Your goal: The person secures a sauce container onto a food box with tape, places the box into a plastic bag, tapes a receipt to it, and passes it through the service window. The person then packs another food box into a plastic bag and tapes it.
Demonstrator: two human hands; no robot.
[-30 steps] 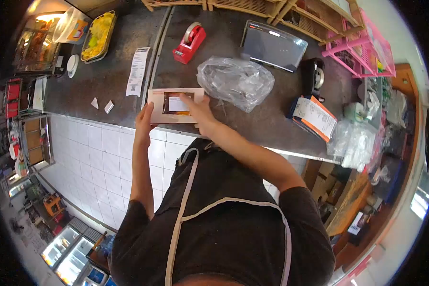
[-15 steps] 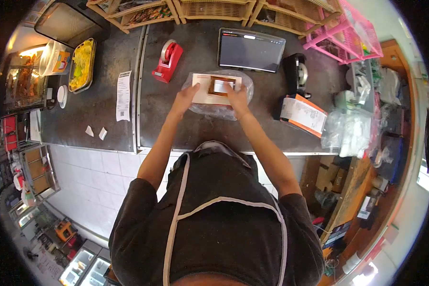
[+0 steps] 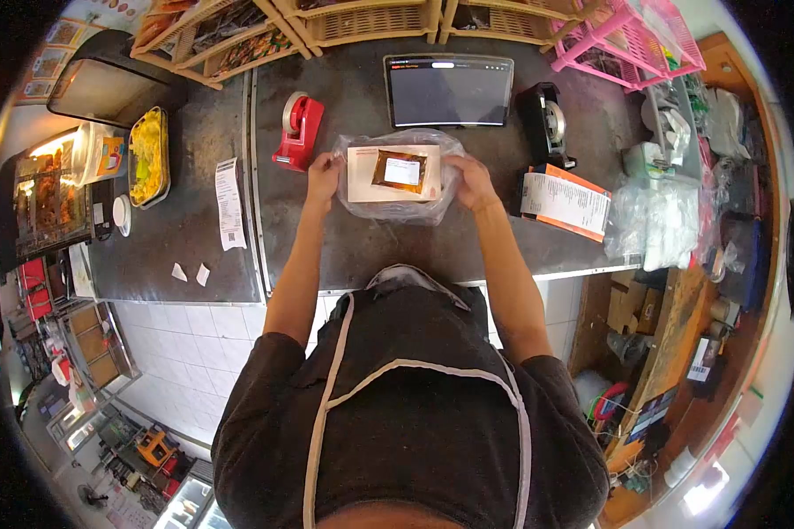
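We have both hands at the clear plastic bag (image 3: 390, 213), centre of the frame, just above the middle. Our left hand (image 3: 323, 182) has its fingers curled in on the bag's left edge, and our right hand (image 3: 475, 183) has its fingers nearly together on the right edge; each seems to pinch only film. The cream carton (image 3: 360, 182) lies flat within the bag's outline, the dark sauce sachet (image 3: 397, 157) with its white label on top; we cannot tell whether film passes over them.

We judge the bag light, limp and slippery, best gripped by its rim on opposite sides. The carton looks stiffer, safest held by its two short ends and kept level, since the sachet looks soft, slick and free to slide. Its weight we cannot tell.

The dark worktop (image 3: 348, 257) ends in a metal edge above white floor tiles (image 3: 181, 348) at lower left. Near that edge, left of centre, lie two paper scraps, with a long receipt (image 3: 229, 204) beyond; the orange-edged slip (image 3: 566, 203) is right of our hands. Farther back stand the red tape dispenser (image 3: 300, 134), black tape dispenser (image 3: 541, 123) and tablet (image 3: 450, 93), then tan racks (image 3: 372, 32) along the top and a pink basket (image 3: 582, 66) at upper right.
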